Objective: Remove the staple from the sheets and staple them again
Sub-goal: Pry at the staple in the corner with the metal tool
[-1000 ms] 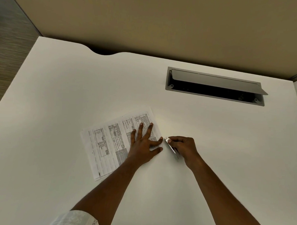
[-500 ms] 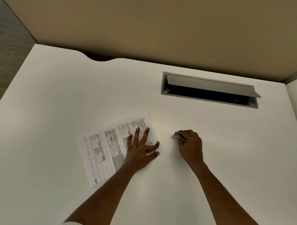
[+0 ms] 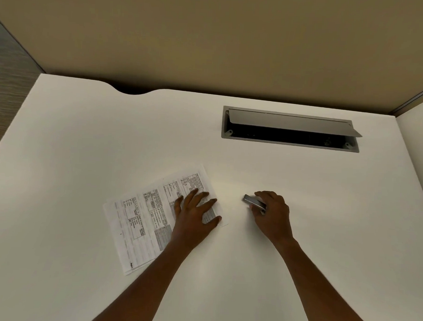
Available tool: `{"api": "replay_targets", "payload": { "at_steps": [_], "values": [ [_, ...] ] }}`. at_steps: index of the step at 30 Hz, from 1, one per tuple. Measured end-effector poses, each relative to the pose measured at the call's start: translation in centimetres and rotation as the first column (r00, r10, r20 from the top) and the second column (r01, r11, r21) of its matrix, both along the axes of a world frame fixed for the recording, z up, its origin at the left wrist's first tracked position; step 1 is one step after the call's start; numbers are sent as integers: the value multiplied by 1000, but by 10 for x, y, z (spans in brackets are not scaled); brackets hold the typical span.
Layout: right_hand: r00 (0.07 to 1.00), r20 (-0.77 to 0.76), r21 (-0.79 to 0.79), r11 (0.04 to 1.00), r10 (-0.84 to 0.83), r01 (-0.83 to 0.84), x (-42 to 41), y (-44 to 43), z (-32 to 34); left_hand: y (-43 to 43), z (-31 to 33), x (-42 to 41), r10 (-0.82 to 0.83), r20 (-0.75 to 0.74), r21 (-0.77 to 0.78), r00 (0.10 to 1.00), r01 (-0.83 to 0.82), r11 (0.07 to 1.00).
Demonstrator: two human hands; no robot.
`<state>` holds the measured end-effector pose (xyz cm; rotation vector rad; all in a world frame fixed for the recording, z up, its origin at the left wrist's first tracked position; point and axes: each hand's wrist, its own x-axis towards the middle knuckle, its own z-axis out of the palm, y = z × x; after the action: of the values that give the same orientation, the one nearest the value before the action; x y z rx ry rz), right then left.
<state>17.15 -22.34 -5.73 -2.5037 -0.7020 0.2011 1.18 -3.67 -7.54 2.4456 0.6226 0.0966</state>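
Note:
The printed sheets (image 3: pixel 145 220) lie slanted on the white desk (image 3: pixel 84 154), left of centre. My left hand (image 3: pixel 196 215) presses flat on their right end with fingers spread. A short way to the right, apart from the sheets, my right hand (image 3: pixel 272 211) grips a small silver stapler (image 3: pixel 253 202). The stapler's front end points left toward the sheets, and its rear is hidden under my fingers. The staple itself is too small to make out.
A grey cable hatch (image 3: pixel 289 129) with its lid half raised is set into the desk at the back right. A tan partition (image 3: pixel 211 39) stands behind the desk. The desk's left edge drops to a dark floor (image 3: pixel 5 78).
My right hand has drawn the stapler away from the sheets' right edge, to the right. My left hand has stayed pressed on the sheets.

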Motion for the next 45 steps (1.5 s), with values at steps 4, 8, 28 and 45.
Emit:
{"api": "replay_targets", "payload": {
  "at_steps": [4,8,28,45],
  "values": [
    [1000,22,-71,997,-22,23,-1,-15,3,-3,-3,-7,-15,15,39,1000,14,999],
    [1000,8,-103,994,27,-26,1,-14,4,-7,-3,-7,-26,-47,58,999,29,998],
    [894,-439,-239,947,93,-216,65,28,36,-12,6,-7,-4,-116,38,993,9,999],
    [990,-138,-201,979,7,-35,35,68,16,-14,9,-3,17,-153,-7,988,-19,1000]
  ]
}}
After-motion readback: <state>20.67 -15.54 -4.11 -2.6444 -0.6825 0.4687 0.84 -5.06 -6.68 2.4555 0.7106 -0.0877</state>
